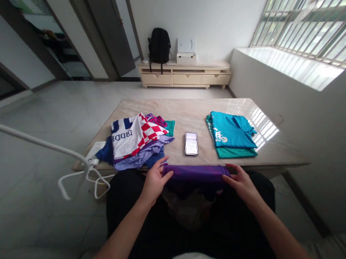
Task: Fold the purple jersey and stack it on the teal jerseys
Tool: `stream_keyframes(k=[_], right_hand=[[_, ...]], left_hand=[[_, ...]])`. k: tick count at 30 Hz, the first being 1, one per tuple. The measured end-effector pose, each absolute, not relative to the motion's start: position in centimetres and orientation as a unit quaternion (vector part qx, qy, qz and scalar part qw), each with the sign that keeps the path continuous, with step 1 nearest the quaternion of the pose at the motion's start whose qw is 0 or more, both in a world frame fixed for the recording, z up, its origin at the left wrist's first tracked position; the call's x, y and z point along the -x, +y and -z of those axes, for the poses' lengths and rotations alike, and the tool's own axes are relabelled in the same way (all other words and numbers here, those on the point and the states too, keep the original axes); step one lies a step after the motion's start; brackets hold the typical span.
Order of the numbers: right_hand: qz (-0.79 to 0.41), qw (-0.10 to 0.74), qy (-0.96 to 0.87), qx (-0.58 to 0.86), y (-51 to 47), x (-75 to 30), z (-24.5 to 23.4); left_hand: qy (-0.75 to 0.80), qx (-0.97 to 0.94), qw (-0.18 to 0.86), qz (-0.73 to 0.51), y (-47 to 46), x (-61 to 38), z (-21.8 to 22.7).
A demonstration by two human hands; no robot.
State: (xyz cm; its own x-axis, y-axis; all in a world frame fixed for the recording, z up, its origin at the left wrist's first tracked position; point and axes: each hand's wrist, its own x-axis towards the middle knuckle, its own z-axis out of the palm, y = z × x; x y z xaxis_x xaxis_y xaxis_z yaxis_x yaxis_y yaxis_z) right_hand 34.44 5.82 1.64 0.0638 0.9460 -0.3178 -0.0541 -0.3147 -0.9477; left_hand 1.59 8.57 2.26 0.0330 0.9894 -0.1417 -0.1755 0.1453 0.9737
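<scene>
A purple garment is stretched between my two hands, above my lap at the table's near edge. My left hand pinches its left end between thumb and fingers. At the opposite end, my right hand grips it the same way. The cloth hangs in a folded band, and its lower part falls into shadow. Left of it lies a loose pile of clothes with a white and red checked jersey on top. To the right rests a folded blue shirt over a green garment.
A phone lies mid-table on the marble-patterned table. A white cable or bent rod juts in from the left. Beyond stands a low cabinet bearing a black backpack and a white box. A barred window is at right.
</scene>
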Motion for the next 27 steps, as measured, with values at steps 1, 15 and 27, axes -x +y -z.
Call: stream_keyframes(k=[1,15,27], right_hand=[[-0.559,0.439,-0.394,0.583,5.8,-34.4,-1.7],[-0.523,0.37,-0.511,0.573,5.1,-35.4,-0.5],[-0.276,0.267,-0.63,0.675,4.6,-34.0,1.0]], left_hand=[[0.494,-0.442,0.563,-0.494,8.5,-1.6,-1.7],[0.549,-0.611,0.359,-0.443,7.7,-0.6,0.2],[0.544,-0.72,0.158,-0.4,6.4,0.5,1.5]])
